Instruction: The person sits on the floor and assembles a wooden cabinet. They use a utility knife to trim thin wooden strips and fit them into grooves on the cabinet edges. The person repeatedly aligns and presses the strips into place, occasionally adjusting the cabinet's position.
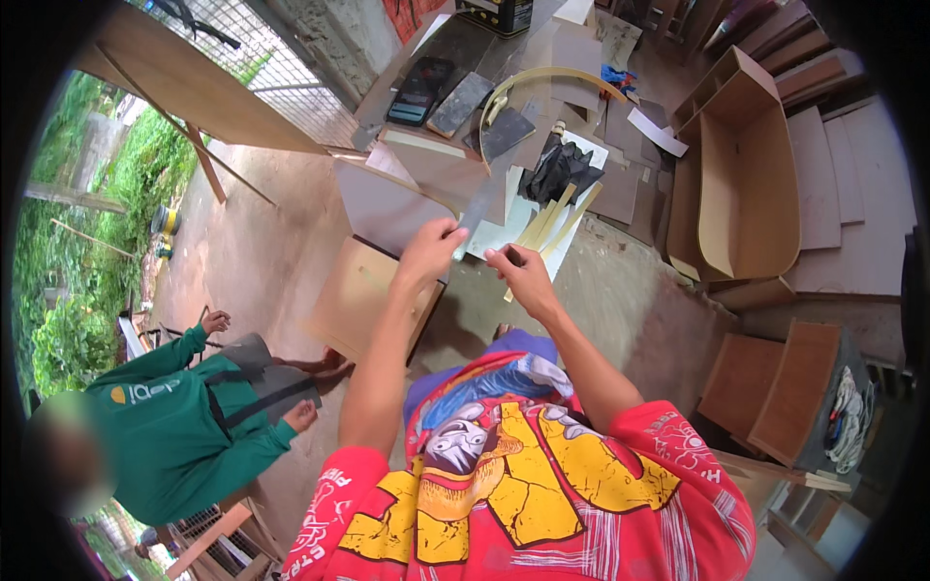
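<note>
My left hand (429, 254) is closed around the near end of a flat, greyish, blade-like strip (475, 205), blurred at its edges. It points away from me, past the edge of a pale board (387, 205). To its right, my right hand (525, 281) has its thumb and fingers pinched together; what they hold, if anything, is too small to make out. Just beyond that hand, several thin yellowish strips (542, 221) lie over a white sheet (581, 153). A crumpled black cloth or bag (560, 174) sits beside them.
On the cluttered bench are a phone (420, 90), dark flat blocks (461, 104) and a curved yellowish strip (562, 72). A box-like board panel (363, 302) stands below my left hand. A person in green (184, 426) is at left. A rounded wooden cabinet (751, 165) stands at right.
</note>
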A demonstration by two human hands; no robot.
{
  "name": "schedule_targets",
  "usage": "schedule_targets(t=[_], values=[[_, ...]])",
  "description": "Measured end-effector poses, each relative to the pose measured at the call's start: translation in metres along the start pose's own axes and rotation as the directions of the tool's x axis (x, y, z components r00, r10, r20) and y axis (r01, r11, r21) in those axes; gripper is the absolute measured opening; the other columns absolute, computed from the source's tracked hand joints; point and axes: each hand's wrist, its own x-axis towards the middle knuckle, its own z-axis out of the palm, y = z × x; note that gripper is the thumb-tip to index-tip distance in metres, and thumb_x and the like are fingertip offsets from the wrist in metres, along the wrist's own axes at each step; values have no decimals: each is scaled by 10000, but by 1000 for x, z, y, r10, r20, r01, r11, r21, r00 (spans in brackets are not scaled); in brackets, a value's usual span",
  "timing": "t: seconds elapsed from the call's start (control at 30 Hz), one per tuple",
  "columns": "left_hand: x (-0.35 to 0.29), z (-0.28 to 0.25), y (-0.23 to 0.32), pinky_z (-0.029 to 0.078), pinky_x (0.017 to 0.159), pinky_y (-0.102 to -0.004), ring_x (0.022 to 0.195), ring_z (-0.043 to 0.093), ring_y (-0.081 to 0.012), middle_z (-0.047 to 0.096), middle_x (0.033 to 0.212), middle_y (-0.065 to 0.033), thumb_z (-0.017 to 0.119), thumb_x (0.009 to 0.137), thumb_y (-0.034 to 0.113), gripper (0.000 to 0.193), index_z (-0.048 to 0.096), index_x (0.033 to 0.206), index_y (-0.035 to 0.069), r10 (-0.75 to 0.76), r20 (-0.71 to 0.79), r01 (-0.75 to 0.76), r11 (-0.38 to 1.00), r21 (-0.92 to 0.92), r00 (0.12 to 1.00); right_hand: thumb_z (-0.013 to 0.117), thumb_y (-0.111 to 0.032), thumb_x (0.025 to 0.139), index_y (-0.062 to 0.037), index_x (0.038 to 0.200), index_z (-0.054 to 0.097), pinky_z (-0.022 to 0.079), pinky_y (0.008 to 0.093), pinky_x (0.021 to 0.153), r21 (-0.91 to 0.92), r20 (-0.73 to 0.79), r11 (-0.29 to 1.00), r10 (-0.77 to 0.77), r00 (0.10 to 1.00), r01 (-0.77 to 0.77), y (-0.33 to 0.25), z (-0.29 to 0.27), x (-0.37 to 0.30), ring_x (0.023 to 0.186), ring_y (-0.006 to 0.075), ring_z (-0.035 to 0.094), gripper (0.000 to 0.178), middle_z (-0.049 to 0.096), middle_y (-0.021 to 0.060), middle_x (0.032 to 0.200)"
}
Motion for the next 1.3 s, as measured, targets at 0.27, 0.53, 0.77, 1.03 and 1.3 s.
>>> schedule_targets(t=[0.27,0.53,0.77,1.03,1.3], values=[[-232,-59,-54,472,723,-311,773,553,-115,633,823,5,663,1087,202,240,702,971,-4,-225,96,244,928,-283,969,786,-439,982,57,994,757,528,427,744,-538,-87,815,201,976,-216,188,-134,-55,800,223,662,497,735,126,850],[-421,-35,-98,477,755,-263,793,589,-88,638,864,29,645,1133,253,220,703,1077,48,-625,-333,279,677,-681,706,615,-463,1073,-39,956,710,442,417,510,-390,-251,570,690,679,-723,350,-260,-130,597,211,575,450,614,58,745],[-439,-31,-124,495,783,-284,822,583,-112,625,944,-11,652,1133,233,211,677,1152,25,-746,-526,120,615,-779,408,589,-300,1074,-77,937,675,395,359,457,-7,-227,751,642,733,-660,320,-242,-78,498,158,481,276,490,-16,624],[-498,-26,-170,520,880,-284,943,641,-110,705,1110,-47,691,1119,252,270,695,1271,30,-779,-554,-186,521,-833,296,561,-417,1160,-60,1057,659,396,287,511,-115,-2,877,469,883,-466,207,-129,-22,566,86,457,384,517,-39,765],[-499,51,-157,527,1054,-420,1023,667,-180,705,1382,-66,604,1143,396,407,663,1343,47,-882,-456,-894,104,-436,120,540,-419,1158,-48,1006,674,397,311,485,-347,-115,583,751,650,-735,288,-204,-108,545,109,488,423,529,-25,708]])
